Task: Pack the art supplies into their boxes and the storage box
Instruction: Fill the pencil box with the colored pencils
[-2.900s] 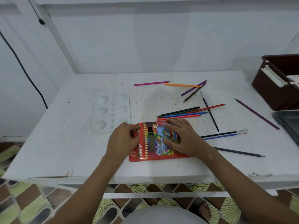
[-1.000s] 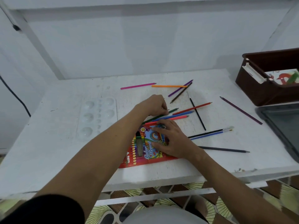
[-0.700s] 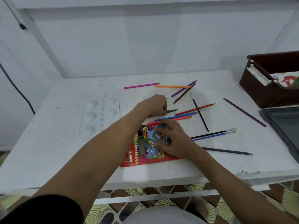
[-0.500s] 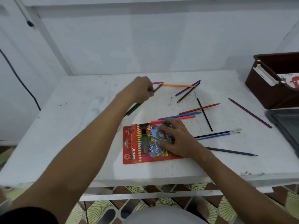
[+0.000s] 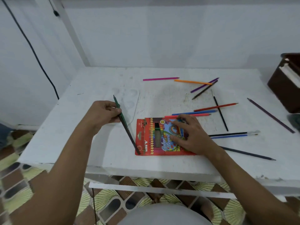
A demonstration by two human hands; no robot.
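My left hand (image 5: 103,113) grips two dark pencils (image 5: 125,125), one green and one black, held together. Their lower tips touch the left end of the red colour pencil box (image 5: 152,140). That box lies flat near the table's front edge. My right hand (image 5: 188,133) rests on the box's right half with spread fingers, pressing it down. Several loose pencils (image 5: 211,109) lie scattered behind and to the right of the box. Two thin brushes (image 5: 233,134) lie to the right of my right hand.
A white paint palette (image 5: 131,101) lies behind my left hand. A brown storage box (image 5: 285,85) stands at the right edge, with a dark tray (image 5: 294,120) just in front of it. The white table (image 5: 65,127) ends close in front of the pencil box.
My left hand picked two dark pencils from the pile, lifted them and swung them left, and has now brought them down to the box's left end. My right hand stayed on the box.
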